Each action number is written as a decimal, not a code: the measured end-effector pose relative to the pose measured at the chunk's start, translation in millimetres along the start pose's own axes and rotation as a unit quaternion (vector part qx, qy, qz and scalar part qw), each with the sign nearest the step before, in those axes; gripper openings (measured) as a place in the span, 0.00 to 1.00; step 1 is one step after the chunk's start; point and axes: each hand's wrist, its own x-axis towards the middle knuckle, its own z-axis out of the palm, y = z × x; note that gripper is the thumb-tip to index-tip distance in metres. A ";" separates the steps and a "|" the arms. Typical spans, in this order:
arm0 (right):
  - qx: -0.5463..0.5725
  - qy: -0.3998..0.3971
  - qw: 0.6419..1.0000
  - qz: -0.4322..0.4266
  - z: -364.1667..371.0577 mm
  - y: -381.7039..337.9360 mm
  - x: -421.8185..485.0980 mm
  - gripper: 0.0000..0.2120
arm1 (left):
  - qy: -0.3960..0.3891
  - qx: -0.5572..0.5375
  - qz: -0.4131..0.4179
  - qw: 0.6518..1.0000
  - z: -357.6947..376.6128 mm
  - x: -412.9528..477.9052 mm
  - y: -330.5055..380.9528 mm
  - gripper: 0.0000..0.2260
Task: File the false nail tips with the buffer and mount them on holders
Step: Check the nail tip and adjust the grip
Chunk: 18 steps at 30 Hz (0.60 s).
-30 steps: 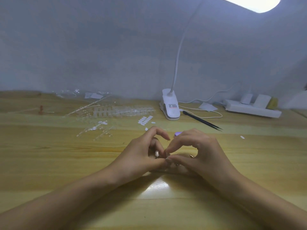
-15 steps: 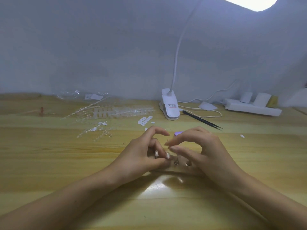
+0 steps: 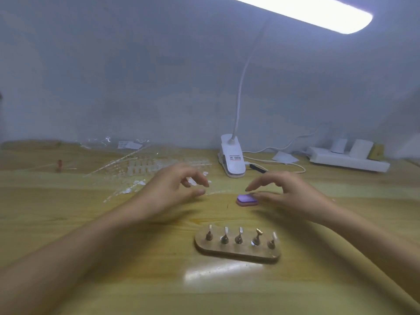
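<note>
Wooden stand: five holders, four bearing tips; one purple buffer.

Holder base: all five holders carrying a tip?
No, the fourth holder from the left has a bare gold top; the other four carry tips.

A small purple buffer block with a pink underside lies flat at mid-worktop. Nearer the front edge, an oval wooden base carries five upright metal holders. Four bear pale nail tips; the fourth from the left shows a bare gold top. Clear tip strips lie scattered toward the back edge, on the left.
</note>
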 end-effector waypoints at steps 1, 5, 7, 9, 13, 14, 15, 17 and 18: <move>0.005 0.002 1.000 -0.008 4.2 -2.5 6.7 0.05 | 0.000 0.059 -0.006 0.998 4.9 4.3 -1.9 0.04; 0.019 0.011 1.000 -0.014 21.4 -10.6 33.9 0.08 | -0.013 0.192 -0.020 0.981 22.5 21.4 -1.5 0.13; 0.030 0.015 0.999 -0.004 27.5 -10.1 42.1 0.07 | -0.005 0.182 -0.022 0.983 28.1 28.4 0.1 0.14; 0.044 0.014 0.999 0.001 31.5 -7.8 46.2 0.04 | 0.005 0.165 -0.015 0.986 31.0 33.0 1.4 0.12; 0.093 0.019 0.995 0.018 36.2 -1.9 46.8 0.07 | -0.005 0.121 0.003 0.993 35.8 37.7 2.1 0.08; 0.106 0.019 0.994 0.021 37.0 -1.2 46.1 0.07 | -0.006 0.115 0.007 0.993 37.5 38.5 2.4 0.08; 0.115 0.020 0.993 0.022 37.6 -0.9 45.5 0.07 | -0.007 0.111 0.011 0.994 39.3 39.4 2.9 0.08; 0.126 0.024 0.992 0.018 38.0 -1.0 44.2 0.07 | -0.006 0.104 0.017 0.994 42.8 40.0 4.8 0.07; 0.130 0.028 0.991 0.016 37.8 -1.3 43.5 0.07 | 0.001 0.099 0.019 0.995 44.6 40.1 5.6 0.05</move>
